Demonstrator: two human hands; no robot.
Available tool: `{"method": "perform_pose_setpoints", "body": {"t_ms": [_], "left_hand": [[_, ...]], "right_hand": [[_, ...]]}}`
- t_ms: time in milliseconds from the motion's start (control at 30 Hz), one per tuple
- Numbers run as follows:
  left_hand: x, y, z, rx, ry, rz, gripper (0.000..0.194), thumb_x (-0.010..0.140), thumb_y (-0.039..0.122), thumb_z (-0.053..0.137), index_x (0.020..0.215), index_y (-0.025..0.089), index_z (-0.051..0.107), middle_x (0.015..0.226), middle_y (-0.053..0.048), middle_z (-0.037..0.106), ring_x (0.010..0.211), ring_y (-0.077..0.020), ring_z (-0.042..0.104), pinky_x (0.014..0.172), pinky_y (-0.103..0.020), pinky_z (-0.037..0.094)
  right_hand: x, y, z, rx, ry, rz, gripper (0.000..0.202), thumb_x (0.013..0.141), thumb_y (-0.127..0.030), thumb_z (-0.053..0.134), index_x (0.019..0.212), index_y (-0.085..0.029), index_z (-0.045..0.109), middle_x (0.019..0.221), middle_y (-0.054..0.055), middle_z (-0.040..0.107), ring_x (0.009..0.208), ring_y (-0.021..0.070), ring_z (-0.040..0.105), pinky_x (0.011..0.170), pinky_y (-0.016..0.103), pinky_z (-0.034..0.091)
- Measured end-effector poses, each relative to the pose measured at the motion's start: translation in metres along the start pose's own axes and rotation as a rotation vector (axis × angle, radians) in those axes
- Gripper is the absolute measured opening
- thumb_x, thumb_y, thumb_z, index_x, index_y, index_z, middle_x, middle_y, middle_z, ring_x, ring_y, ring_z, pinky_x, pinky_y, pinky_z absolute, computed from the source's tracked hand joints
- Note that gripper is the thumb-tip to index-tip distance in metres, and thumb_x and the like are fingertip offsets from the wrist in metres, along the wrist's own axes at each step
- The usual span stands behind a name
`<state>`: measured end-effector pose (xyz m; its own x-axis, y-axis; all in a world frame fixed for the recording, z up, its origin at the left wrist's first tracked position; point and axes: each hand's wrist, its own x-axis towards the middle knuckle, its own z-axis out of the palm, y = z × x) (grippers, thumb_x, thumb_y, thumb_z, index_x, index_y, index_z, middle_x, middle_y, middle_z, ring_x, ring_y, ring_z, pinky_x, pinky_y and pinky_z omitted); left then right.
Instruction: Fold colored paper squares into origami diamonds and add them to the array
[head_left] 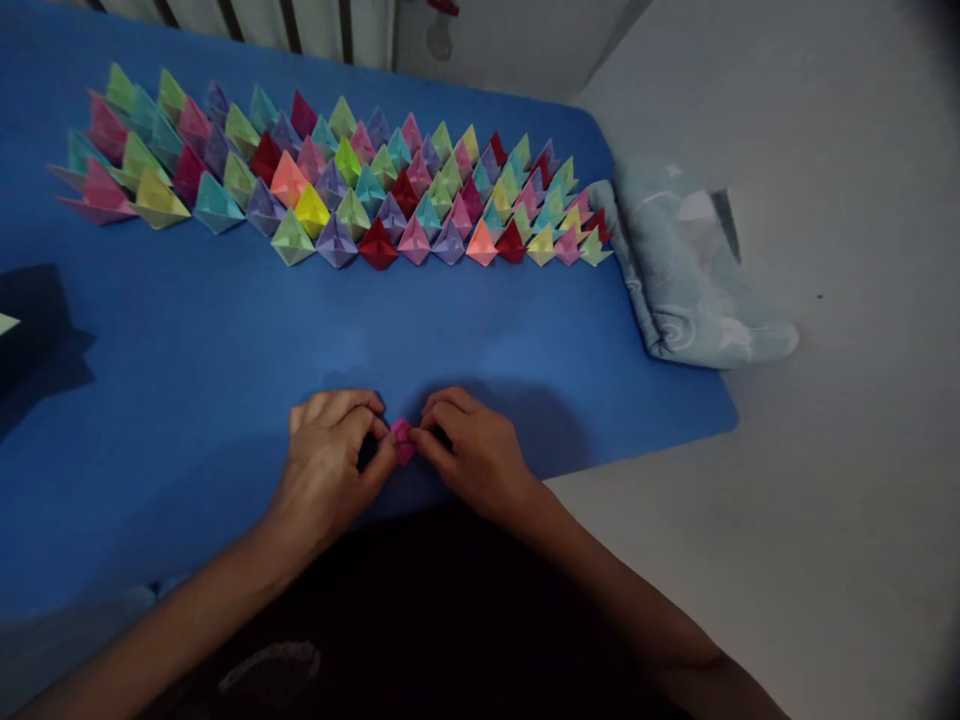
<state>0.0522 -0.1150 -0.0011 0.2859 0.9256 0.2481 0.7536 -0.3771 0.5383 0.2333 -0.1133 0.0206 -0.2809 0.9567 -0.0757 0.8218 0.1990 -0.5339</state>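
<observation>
A small folded piece of bright pink paper (403, 441) is held between my two hands, close to the near edge of the blue surface. My left hand (334, 450) pinches its left side between thumb and fingers. On the opposite side, my right hand (476, 445) pinches it with thumb and forefinger. The fingertips cover parts of the paper, so its full shape cannot be made out. Farther back stand several rows of folded paper boats (377, 243) in many colours, packed closely together.
The blue surface (225, 340) spreads beneath everything. A folded grey-blue patterned cloth (690, 290) lies at its right end, by a pale wall (847, 200). At the left edge is a dark object (37, 340) with a pale paper corner (7, 323). White slats (266, 25) stand behind.
</observation>
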Motion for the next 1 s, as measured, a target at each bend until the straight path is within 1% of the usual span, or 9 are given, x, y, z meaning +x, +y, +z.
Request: {"method": "perform_pose_setpoints", "body": {"t_ms": [133, 233, 333, 433, 533, 700, 867, 933, 1000], "left_hand": [[0.000, 0.000, 0.001, 0.026, 0.000, -0.030, 0.025, 0.094, 0.031, 0.056, 0.072, 0.021, 0.061, 0.104, -0.009, 0.072, 0.096, -0.0268, 0.063, 0.082, -0.044, 0.045], [-0.002, -0.001, 0.001, 0.054, 0.027, 0.008, 0.020, 0.096, 0.030, 0.055, 0.080, 0.021, 0.064, 0.106, -0.009, 0.071, 0.096, -0.0266, 0.063, 0.080, -0.043, 0.046], [-0.008, -0.003, -0.001, 0.115, 0.043, 0.177, 0.018, 0.099, 0.025, 0.053, 0.092, 0.022, 0.069, 0.102, -0.008, 0.073, 0.093, -0.0248, 0.064, 0.079, -0.042, 0.046], [-0.015, -0.006, -0.006, 0.188, 0.031, 0.372, 0.022, 0.100, 0.016, 0.049, 0.107, 0.021, 0.069, 0.106, -0.006, 0.075, 0.096, -0.0237, 0.065, 0.086, -0.043, 0.045], [-0.022, -0.009, -0.012, 0.243, 0.001, 0.464, 0.030, 0.099, 0.010, 0.046, 0.122, 0.017, 0.065, 0.114, -0.008, 0.075, 0.104, -0.0264, 0.064, 0.091, -0.045, 0.043], [-0.027, -0.011, -0.015, 0.305, -0.021, 0.466, 0.034, 0.099, 0.008, 0.044, 0.127, 0.014, 0.063, 0.117, -0.010, 0.074, 0.106, -0.0295, 0.062, 0.090, -0.046, 0.042], [-0.027, -0.013, -0.012, 0.296, -0.014, 0.445, 0.032, 0.101, 0.014, 0.044, 0.124, 0.017, 0.065, 0.118, -0.010, 0.074, 0.107, -0.0295, 0.063, 0.088, -0.045, 0.044], [-0.027, -0.013, -0.012, 0.297, -0.036, 0.437, 0.033, 0.102, 0.015, 0.043, 0.125, 0.018, 0.065, 0.120, -0.010, 0.073, 0.107, -0.0289, 0.063, 0.088, -0.044, 0.045], [-0.027, -0.012, -0.013, 0.298, -0.039, 0.442, 0.033, 0.102, 0.016, 0.042, 0.125, 0.016, 0.066, 0.119, -0.012, 0.073, 0.106, -0.0296, 0.063, 0.088, -0.045, 0.045]], "right_hand": [[0.002, -0.002, -0.003, -0.020, -0.035, 0.035, 0.021, 0.098, -0.030, 0.058, 0.083, -0.017, 0.064, 0.098, 0.004, 0.068, 0.081, 0.0129, 0.061, 0.069, 0.027, 0.039], [0.004, -0.002, -0.004, -0.019, -0.063, 0.041, 0.019, 0.096, -0.032, 0.062, 0.083, -0.018, 0.063, 0.095, 0.003, 0.065, 0.075, 0.0118, 0.056, 0.065, 0.026, 0.035], [0.004, -0.001, -0.005, -0.011, -0.068, 0.022, 0.018, 0.095, -0.031, 0.062, 0.083, -0.018, 0.062, 0.092, 0.002, 0.063, 0.073, 0.0113, 0.053, 0.064, 0.027, 0.033], [0.005, -0.001, -0.006, 0.004, -0.066, 0.017, 0.018, 0.096, -0.029, 0.062, 0.081, -0.018, 0.061, 0.089, 0.001, 0.061, 0.072, 0.0109, 0.050, 0.063, 0.027, 0.032], [0.006, 0.001, -0.007, 0.059, -0.083, 0.020, 0.018, 0.095, -0.028, 0.063, 0.081, -0.018, 0.060, 0.087, 0.000, 0.059, 0.070, 0.0103, 0.049, 0.063, 0.026, 0.033], [0.007, 0.004, -0.009, 0.152, -0.102, 0.005, 0.011, 0.090, -0.015, 0.062, 0.080, -0.018, 0.060, 0.087, -0.001, 0.056, 0.071, 0.0100, 0.050, 0.065, 0.024, 0.036], [0.006, -0.001, -0.009, 0.127, -0.072, 0.008, 0.013, 0.089, -0.013, 0.058, 0.077, -0.019, 0.057, 0.085, -0.001, 0.056, 0.074, 0.0114, 0.051, 0.068, 0.026, 0.038], [0.005, -0.006, -0.007, 0.159, -0.022, 0.018, 0.013, 0.088, -0.013, 0.058, 0.077, -0.019, 0.057, 0.084, -0.001, 0.057, 0.074, 0.0118, 0.052, 0.069, 0.026, 0.039], [0.005, -0.011, -0.005, 0.235, -0.001, 0.001, 0.012, 0.088, -0.012, 0.057, 0.080, -0.020, 0.057, 0.083, -0.001, 0.060, 0.074, 0.0116, 0.053, 0.069, 0.025, 0.040]]}}
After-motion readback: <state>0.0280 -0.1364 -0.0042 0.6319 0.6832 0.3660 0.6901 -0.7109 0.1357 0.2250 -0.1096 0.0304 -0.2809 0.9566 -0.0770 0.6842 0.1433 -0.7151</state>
